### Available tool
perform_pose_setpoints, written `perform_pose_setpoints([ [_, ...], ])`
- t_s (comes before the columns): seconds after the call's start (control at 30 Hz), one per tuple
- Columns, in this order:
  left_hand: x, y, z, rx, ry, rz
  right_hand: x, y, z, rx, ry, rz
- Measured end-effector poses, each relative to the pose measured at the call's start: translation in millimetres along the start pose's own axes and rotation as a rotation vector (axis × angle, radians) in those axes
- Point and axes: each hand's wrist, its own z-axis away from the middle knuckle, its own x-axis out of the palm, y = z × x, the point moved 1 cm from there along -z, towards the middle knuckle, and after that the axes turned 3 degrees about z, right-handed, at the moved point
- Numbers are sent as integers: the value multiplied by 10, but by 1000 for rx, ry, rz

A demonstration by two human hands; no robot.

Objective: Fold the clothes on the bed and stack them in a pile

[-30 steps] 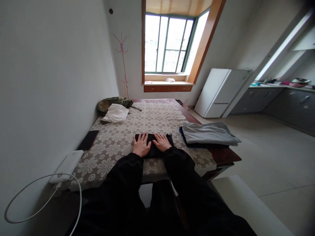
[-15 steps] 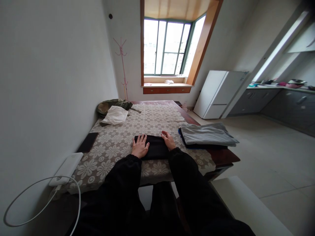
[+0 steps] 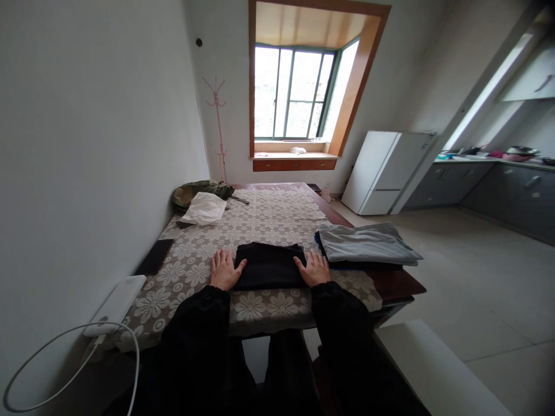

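A folded black garment [image 3: 269, 267] lies flat on the flower-patterned lace tablecloth [image 3: 249, 305], close to the table's near edge. At its left end rests my left hand [image 3: 224, 270], fingers spread, the thumb touching the cloth. My right hand [image 3: 315, 268] is at the opposite end, also spread, its thumb on the garment's edge. Just beyond my right hand sits a stack of folded clothes with a grey garment [image 3: 364, 241] on top and darker ones beneath. Which kind of garment the black one is, I cannot tell.
Along the left wall lie a white power bank [image 3: 116, 303] with a looped white cable [image 3: 137, 358], a dark phone-like slab [image 3: 155, 256], a white bag [image 3: 203, 209] and a green backpack [image 3: 184, 193]. A pale bench-like surface [image 3: 442, 364] stands at the lower right.
Both hands have moved outward from on top of the black garment to its two ends. The garment lies in about the same place. The view has tipped slightly upward.
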Motion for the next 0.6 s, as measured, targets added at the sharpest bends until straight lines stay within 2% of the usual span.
perform_pose_setpoints([
  [0.1,-39,24,-30,24,-34,96,-9,6,14,-52,4,24],
  [0.3,-138,153,-223,-170,-170,755,-56,-54,9,-83,-26,21],
  [0.47,-256,196,-371,-256,-291,902,-69,-35,-6,-80,-48,-21],
  [0.6,-305,213,-443,-263,-471,1018,-36,1,-46,-89,-83,-55],
])
